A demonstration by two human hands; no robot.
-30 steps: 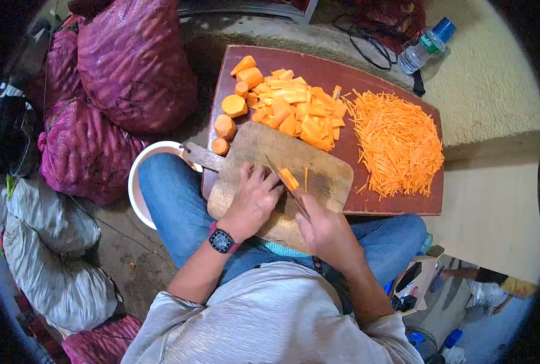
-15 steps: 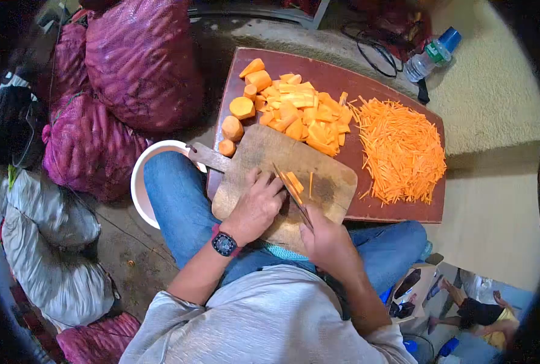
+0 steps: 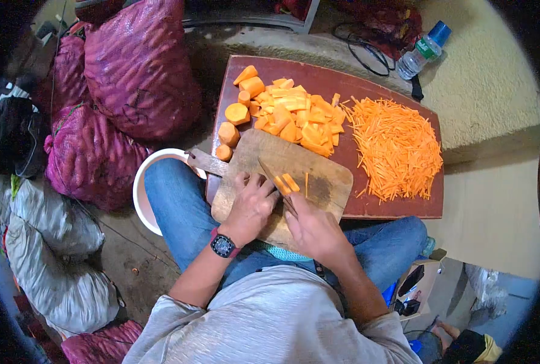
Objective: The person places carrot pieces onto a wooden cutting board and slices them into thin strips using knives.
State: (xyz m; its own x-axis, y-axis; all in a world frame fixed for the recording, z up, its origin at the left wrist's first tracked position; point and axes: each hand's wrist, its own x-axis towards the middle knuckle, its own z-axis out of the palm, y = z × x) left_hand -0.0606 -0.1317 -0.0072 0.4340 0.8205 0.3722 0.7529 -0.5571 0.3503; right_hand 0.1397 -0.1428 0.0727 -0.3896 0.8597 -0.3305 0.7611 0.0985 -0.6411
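On the wooden cutting board (image 3: pixel 251 151), my left hand (image 3: pixel 254 205) presses down with its fingers bent together; what lies under the fingertips is hidden. My right hand (image 3: pixel 315 227) grips a knife (image 3: pixel 271 177), whose blade slants up and left beside the left fingers. Small orange carrot strips (image 3: pixel 290 182) lie just right of the blade. Behind the board, on the red table (image 3: pixel 306 73), are carrot slices (image 3: pixel 309 118) and several thick carrot chunks (image 3: pixel 237 113). A large heap of thin carrot shreds (image 3: pixel 397 148) covers the table's right part.
A white basin (image 3: pixel 139 197) stands left of my knee. Purple mesh sacks (image 3: pixel 139 70) and white sacks (image 3: pixel 57 267) fill the left side. A water bottle (image 3: pixel 423 51) lies on the ledge at the upper right. Part of another person (image 3: pixel 464 347) shows at the lower right.
My right hand and the knife have shifted left, closer to my left hand. The view has moved slightly. The other person is now mostly out of frame.
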